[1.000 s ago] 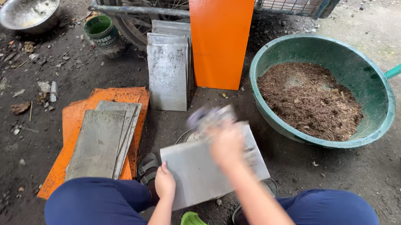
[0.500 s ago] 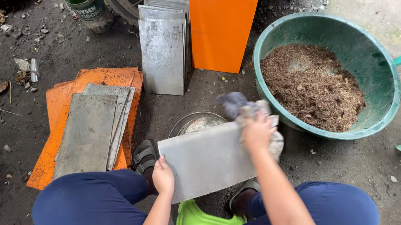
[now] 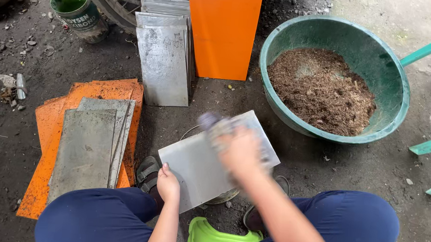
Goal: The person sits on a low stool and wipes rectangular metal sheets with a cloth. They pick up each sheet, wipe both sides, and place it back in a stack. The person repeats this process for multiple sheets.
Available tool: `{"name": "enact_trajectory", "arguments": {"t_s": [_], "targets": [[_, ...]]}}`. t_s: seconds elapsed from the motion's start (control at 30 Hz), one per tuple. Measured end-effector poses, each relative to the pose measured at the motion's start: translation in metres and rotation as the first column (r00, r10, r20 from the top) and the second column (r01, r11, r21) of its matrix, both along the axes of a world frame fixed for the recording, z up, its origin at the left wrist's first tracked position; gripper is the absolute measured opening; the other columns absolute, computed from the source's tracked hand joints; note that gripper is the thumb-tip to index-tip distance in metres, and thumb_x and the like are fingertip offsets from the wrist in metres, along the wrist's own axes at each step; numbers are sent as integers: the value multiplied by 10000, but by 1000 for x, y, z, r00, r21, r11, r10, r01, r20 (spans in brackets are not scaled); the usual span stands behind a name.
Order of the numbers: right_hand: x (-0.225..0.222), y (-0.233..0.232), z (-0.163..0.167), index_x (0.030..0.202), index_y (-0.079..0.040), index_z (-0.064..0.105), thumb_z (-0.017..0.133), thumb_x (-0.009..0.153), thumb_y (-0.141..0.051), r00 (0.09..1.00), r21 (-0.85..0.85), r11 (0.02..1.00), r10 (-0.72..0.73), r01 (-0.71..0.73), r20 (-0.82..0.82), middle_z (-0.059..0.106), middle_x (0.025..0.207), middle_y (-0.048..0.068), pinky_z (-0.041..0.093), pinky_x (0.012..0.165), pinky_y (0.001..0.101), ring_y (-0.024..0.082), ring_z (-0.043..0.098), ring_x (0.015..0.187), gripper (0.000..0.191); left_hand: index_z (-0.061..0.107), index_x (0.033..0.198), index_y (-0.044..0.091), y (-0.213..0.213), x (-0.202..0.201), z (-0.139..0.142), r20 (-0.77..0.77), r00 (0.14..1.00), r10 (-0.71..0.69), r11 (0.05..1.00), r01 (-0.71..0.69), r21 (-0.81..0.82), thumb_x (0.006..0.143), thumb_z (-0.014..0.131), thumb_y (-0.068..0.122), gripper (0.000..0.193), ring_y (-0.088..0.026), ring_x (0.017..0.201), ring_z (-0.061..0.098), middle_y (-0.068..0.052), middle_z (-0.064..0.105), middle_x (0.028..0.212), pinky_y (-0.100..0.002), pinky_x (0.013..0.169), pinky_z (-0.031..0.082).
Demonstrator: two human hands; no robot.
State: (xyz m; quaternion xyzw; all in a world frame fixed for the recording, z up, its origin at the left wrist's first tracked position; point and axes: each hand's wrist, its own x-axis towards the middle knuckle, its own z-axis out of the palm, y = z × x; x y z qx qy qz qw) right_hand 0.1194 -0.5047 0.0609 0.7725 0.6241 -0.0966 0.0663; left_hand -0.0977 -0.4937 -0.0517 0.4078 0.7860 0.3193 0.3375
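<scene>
Sitting low on a green plastic stool (image 3: 222,240), knees apart in dark blue trousers, holding a grey metal sheet (image 3: 207,163) tilted over a round metal basin (image 3: 220,194) on the dirt ground. Gripping the sheet's lower left corner with the left hand (image 3: 167,182), fingers curled around the edge. Pressing a grey scrubbing wad (image 3: 215,126) onto the sheet's upper face with the right hand (image 3: 241,153), blurred, fingers closed over the wad. Lying to the left: a stack of grey sheets (image 3: 89,147) on a flat orange board (image 3: 48,124). Leaning ahead: more grey sheets (image 3: 165,62) beside an upright orange panel (image 3: 224,30). Standing to the right: a green tub (image 3: 381,67) holding brown husk-like material (image 3: 321,88).
</scene>
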Motion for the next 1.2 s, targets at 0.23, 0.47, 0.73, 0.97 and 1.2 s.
{"name": "enact_trajectory", "arguments": {"t_s": [0.23,0.47,0.73,0.97,1.2], "targets": [[-102,-23,-72,1196,-348,717,638,830,-256,941,188,949,285,-251,-183,360,1560,149,205,995,868,604,185,1434,386,718,1145,59,0,2,1,-67,997,-46,999,45,-19,1082,399,450,508,-423,963,694,-221,739,1052,-481,836,531],[32,12,-85,1110,-329,764,681,812,-263,996,344,934,-84,94,-44,520,1421,113,427,946,659,442,482,1255,316,716,1121,55,-5,2,8,-171,983,-71,996,79,37,1071,395,424,491,-445,958,675,-232,728,1036,-499,823,521],[-83,39,-99,1278,-177,671,509,995,-283,977,408,893,215,-192,-12,583,1212,119,362,1006,692,387,548,1136,342,697,1100,15,0,-1,2,14,999,-51,994,49,95,1080,399,420,503,-444,942,678,-251,719,1013,-483,835,521],[-84,-19,-102,1001,-268,761,600,894,-296,963,425,885,251,-188,-96,568,1344,118,380,982,648,399,530,1230,195,683,1100,-22,5,-2,-3,-58,996,-72,960,85,268,1069,446,338,432,-455,920,680,-274,715,996,-485,817,521],[82,-21,-79,1099,-278,760,685,904,-367,952,353,906,-288,234,106,560,1340,128,417,984,668,446,497,1272,228,684,1041,-5,0,-1,7,8,997,-74,992,73,107,1074,414,447,528,-444,924,683,-259,720,994,-482,826,520]]}}
